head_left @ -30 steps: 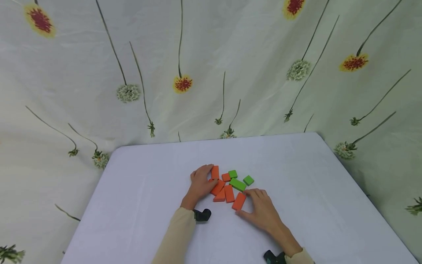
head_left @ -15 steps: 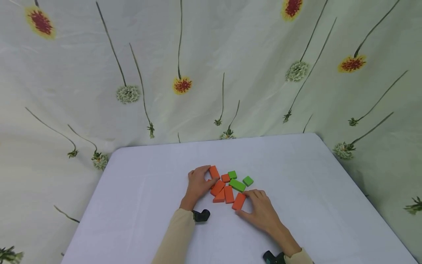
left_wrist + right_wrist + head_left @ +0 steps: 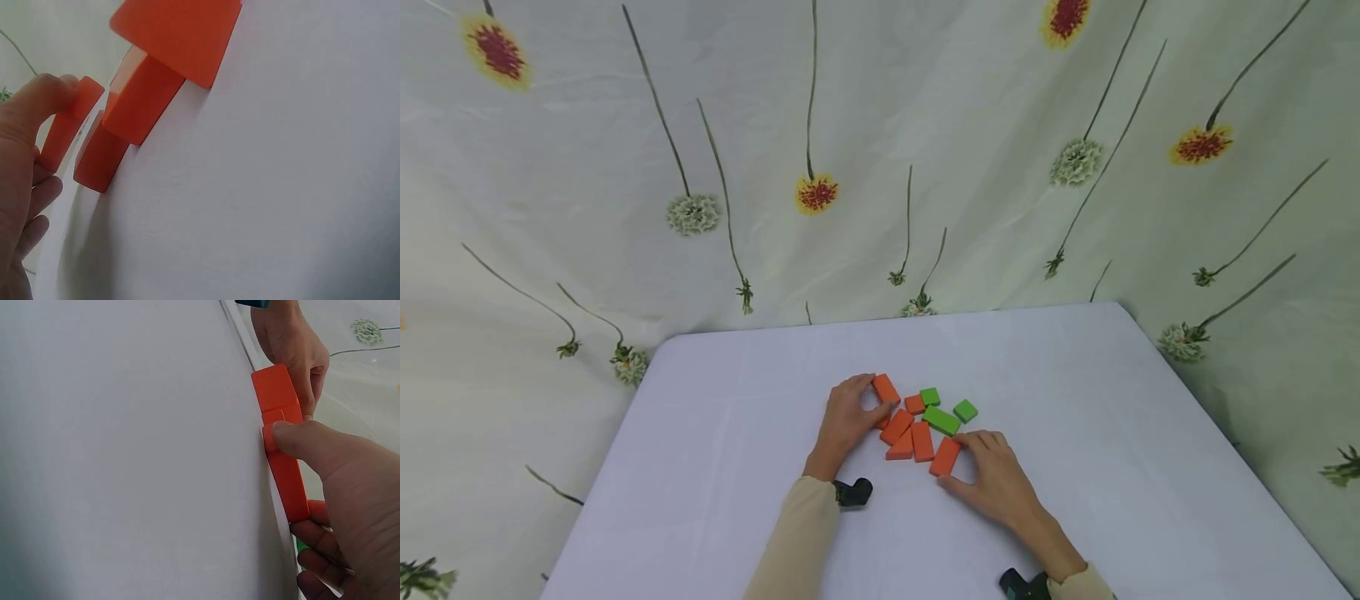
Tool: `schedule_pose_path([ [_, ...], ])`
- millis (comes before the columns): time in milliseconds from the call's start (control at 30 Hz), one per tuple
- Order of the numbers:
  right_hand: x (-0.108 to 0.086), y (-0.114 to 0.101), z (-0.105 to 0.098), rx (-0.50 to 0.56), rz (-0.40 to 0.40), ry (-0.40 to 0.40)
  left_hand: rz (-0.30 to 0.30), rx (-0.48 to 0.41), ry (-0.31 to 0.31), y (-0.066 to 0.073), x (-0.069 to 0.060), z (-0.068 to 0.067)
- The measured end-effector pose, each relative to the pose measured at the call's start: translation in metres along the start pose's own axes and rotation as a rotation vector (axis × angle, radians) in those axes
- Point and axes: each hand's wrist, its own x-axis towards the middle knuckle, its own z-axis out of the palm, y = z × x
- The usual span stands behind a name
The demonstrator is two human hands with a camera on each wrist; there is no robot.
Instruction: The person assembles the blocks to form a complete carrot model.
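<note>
Left hand [image 3: 842,418]: I turned its pinched orange block [image 3: 886,388] leftward, seemingly realigning it.
Right hand [image 3: 997,481]: fingers pinched second block [image 3: 945,457].

Left fingers [image 3: 45,195] pinched; right fingers [image 3: 317,539] likewise; forearms [image 3: 797,533] angled inward.

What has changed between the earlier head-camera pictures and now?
The left hand has shifted slightly left, and the far-left orange block it grips has turned, its far end swinging left. No block was visibly let go or newly taken hold of. The right hand stays on the nearest orange block; the green blocks lie as before.
</note>
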Motion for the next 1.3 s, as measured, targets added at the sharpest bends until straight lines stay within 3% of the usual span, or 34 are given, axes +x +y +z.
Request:
schedule_pose_path([
  [400,0.0,0.001,-0.001,0.01,0.021,-0.009,-0.013,-0.056,-0.004,-0.001,-0.017,-0.017],
  [900,-0.001,-0.002,-0.008,0.102,0.032,-0.022,0.146,-0.089,0.051,0.004,-0.048,-0.038],
  [1067,0.0,-0.004,-0.01,0.135,-0.007,-0.004,0.191,-0.105,0.039,0.007,-0.061,-0.043],
  [1300,0.001,-0.006,-0.007,0.184,-0.059,-0.008,0.196,-0.129,0.003,0.005,-0.081,-0.045],
])
